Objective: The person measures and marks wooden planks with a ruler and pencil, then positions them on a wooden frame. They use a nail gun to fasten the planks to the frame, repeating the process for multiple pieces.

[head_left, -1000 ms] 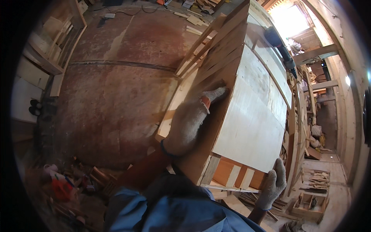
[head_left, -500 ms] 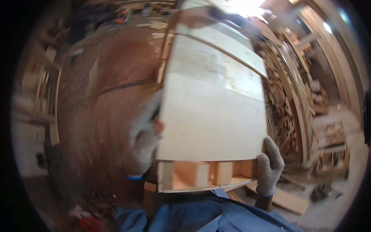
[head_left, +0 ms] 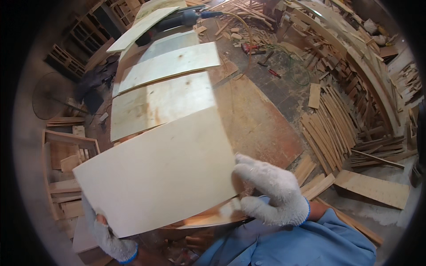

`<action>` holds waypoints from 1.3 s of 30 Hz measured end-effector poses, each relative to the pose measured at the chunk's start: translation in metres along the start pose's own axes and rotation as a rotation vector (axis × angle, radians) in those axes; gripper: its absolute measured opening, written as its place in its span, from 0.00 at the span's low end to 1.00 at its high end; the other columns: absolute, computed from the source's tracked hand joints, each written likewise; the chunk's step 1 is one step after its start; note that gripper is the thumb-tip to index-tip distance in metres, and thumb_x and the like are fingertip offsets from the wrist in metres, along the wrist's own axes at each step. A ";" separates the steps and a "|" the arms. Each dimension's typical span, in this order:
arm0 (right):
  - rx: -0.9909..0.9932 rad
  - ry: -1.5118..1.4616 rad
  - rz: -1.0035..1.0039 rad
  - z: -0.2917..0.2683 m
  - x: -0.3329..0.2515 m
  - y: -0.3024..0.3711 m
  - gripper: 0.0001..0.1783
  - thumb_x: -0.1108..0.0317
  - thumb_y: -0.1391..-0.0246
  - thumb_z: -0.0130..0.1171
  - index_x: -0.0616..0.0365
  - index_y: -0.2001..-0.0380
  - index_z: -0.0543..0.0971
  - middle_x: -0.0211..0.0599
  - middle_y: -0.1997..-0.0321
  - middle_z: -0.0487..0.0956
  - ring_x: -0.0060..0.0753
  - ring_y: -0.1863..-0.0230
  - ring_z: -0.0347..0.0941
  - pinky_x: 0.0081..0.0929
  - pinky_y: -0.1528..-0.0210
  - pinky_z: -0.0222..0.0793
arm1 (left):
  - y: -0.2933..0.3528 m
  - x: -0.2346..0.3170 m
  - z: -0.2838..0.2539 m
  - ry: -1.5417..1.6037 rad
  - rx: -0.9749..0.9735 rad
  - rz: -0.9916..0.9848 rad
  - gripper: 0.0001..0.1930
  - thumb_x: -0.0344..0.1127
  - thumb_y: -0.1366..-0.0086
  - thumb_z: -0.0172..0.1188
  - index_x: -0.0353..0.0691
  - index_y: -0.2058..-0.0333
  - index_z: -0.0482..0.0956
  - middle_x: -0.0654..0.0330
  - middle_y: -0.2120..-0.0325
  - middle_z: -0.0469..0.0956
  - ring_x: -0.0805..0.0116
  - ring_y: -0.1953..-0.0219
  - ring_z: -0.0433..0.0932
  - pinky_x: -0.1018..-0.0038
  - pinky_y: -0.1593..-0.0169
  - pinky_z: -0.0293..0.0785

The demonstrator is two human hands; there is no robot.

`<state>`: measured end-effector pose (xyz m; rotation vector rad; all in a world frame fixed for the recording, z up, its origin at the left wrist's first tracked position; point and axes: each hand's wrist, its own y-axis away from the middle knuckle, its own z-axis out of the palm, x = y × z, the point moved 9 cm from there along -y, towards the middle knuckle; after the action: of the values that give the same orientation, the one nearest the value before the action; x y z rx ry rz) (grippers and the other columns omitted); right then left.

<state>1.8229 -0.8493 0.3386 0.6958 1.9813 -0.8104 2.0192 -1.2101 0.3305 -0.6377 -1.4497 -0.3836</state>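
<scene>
A pale plywood panel (head_left: 155,173) lies tilted across the front of the view, its near edge sloping down to the left. My left hand (head_left: 108,241), in a white knitted glove, is closed on the panel's near left corner, with a bare fingertip showing. At the right edge, close to the near corner, my right hand (head_left: 273,190) curls its gloved fingers and thumb against the panel. Under the near edge shows part of a wooden frame (head_left: 213,219); the panel hides the rest. Beyond it lie more plywood panels (head_left: 164,97) in a row.
A grinder-like power tool (head_left: 182,20) with a cord rests at the far end of the panels. Red-handled pliers (head_left: 274,73) lie on the worktop (head_left: 262,115). Wood strips (head_left: 328,126) are piled at right. A fan (head_left: 51,95) and a wooden frame (head_left: 49,173) stand left.
The view has swung. The panel, earlier squarely over the compartmented wooden frame, is now turned and tilted, covering most of it. My left hand has moved to the panel's near left corner.
</scene>
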 end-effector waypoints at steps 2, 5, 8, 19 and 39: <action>0.026 -0.104 -0.058 -0.020 0.016 0.012 0.29 0.67 0.47 0.70 0.67 0.42 0.78 0.54 0.48 0.82 0.50 0.54 0.83 0.37 0.47 0.77 | 0.029 0.022 0.014 -0.043 0.108 0.053 0.35 0.46 0.27 0.52 0.28 0.29 0.59 0.45 0.34 0.67 0.58 0.37 0.72 0.65 0.38 0.72; -0.017 -0.208 -0.001 -0.058 0.058 0.027 0.29 0.70 0.45 0.65 0.68 0.40 0.76 0.48 0.50 0.83 0.40 0.56 0.83 0.32 0.51 0.78 | 0.072 0.067 0.112 -0.314 0.168 0.187 0.37 0.46 0.28 0.53 0.30 0.28 0.57 0.45 0.33 0.67 0.58 0.37 0.72 0.65 0.38 0.73; 0.030 -0.574 0.345 -0.101 0.125 0.048 0.28 0.71 0.43 0.61 0.69 0.39 0.75 0.46 0.47 0.82 0.36 0.53 0.82 0.32 0.49 0.78 | 0.107 0.073 0.161 -0.510 0.140 0.204 0.39 0.46 0.29 0.56 0.30 0.27 0.55 0.46 0.33 0.67 0.57 0.37 0.72 0.64 0.38 0.74; 0.680 -0.720 0.778 -0.263 0.375 0.126 0.15 0.63 0.30 0.55 0.63 0.51 0.80 0.33 0.57 0.82 0.25 0.57 0.75 0.28 0.53 0.72 | 0.142 -0.079 0.509 0.298 -0.298 -0.409 0.38 0.42 0.31 0.59 0.26 0.29 0.57 0.47 0.38 0.71 0.57 0.41 0.75 0.62 0.40 0.74; 1.349 -0.532 0.902 -0.592 0.630 -0.022 0.17 0.62 0.24 0.46 0.64 0.58 0.79 0.28 0.66 0.78 0.21 0.64 0.70 0.27 0.61 0.68 | 0.024 -0.237 1.098 0.264 -0.846 -0.995 0.06 0.33 0.31 0.64 0.38 0.65 0.78 0.70 0.68 0.72 0.80 0.67 0.68 0.77 0.65 0.65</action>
<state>1.2110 -0.3127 0.0468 1.6945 0.2894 -1.4466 1.1411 -0.5502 0.0923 -0.4330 -1.2216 -1.8491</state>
